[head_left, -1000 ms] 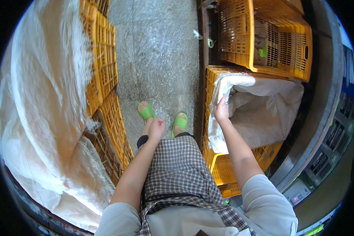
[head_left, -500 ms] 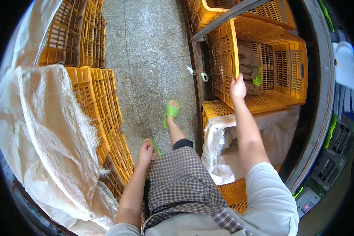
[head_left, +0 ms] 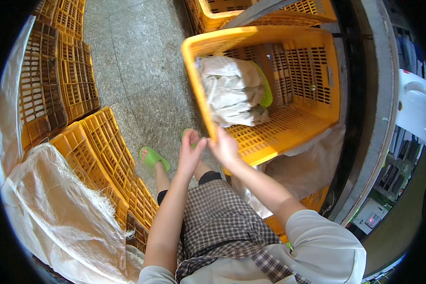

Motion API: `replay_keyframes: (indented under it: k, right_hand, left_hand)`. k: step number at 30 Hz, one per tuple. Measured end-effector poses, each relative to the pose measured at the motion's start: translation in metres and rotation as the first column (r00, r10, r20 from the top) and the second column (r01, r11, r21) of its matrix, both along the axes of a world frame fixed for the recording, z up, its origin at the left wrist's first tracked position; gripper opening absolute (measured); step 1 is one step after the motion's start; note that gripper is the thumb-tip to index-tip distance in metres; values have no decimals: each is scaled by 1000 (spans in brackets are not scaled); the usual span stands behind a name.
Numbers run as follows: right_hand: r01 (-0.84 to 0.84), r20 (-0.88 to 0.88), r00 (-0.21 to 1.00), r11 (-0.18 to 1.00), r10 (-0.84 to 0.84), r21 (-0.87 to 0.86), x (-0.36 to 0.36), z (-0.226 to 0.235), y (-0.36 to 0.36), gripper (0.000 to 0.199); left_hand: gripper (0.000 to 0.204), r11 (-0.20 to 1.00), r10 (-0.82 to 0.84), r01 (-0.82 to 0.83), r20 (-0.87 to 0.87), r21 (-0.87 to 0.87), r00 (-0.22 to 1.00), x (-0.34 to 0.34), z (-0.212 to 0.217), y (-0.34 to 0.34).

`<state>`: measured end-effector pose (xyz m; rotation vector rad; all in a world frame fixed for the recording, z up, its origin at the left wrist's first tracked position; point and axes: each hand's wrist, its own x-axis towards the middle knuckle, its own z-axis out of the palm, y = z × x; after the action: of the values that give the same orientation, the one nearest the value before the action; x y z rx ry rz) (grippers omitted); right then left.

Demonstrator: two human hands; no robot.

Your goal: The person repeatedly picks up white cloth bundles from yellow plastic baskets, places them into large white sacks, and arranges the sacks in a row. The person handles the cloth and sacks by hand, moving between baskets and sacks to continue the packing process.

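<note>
My right hand (head_left: 224, 148) is closed on the near left corner of a yellow plastic crate (head_left: 288, 137). The crate lies tipped, its open side facing me. Inside it is a bundle of crumpled pale cloth or sacking (head_left: 234, 90), with a bright green curved piece (head_left: 266, 87) beside it; its kind I cannot make out. My left hand (head_left: 191, 150) hovers just left of my right hand, near the crate's edge, fingers loosely bent and thumb apart, with nothing seen in it.
Stacked yellow crates (head_left: 111, 156) line the left side, partly under a frayed white woven sheet (head_left: 66, 208). More crates (head_left: 213, 12) stand at the far right. Below the tipped crate is a sheet-lined one (head_left: 307, 165). A grey metal frame (head_left: 381, 109) runs along the right.
The crate has swung out to the left and toward me, pulled by my right hand. My left hand has risen toward its edge. My feet have shifted left.
</note>
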<state>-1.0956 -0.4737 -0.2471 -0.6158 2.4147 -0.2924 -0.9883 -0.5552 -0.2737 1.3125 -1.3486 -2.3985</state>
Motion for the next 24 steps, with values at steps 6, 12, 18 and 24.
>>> replay_keyframes:
  k: [6,12,18,24]
  right_hand:
    - [-68,273,947,938,168,-341,32,-36,-40,23]
    - [6,49,999,990,-13,144,-63,-127,8,27]
    - [153,344,883,889,-319,432,-123,-221,10,44]
    - [752,516,506,646,-691,127,-67,-253,-56,53]
  left_hand:
    - [36,955,294,-284,442,-90,848,2,-51,-81]
    - [21,893,440,-370,330,-256,835,90,-100,-135]
    - [20,879,476,-429,339,-207,812,130,-131,-165]
    - [34,889,447,-337,433,-310,782,137,-139,-165]
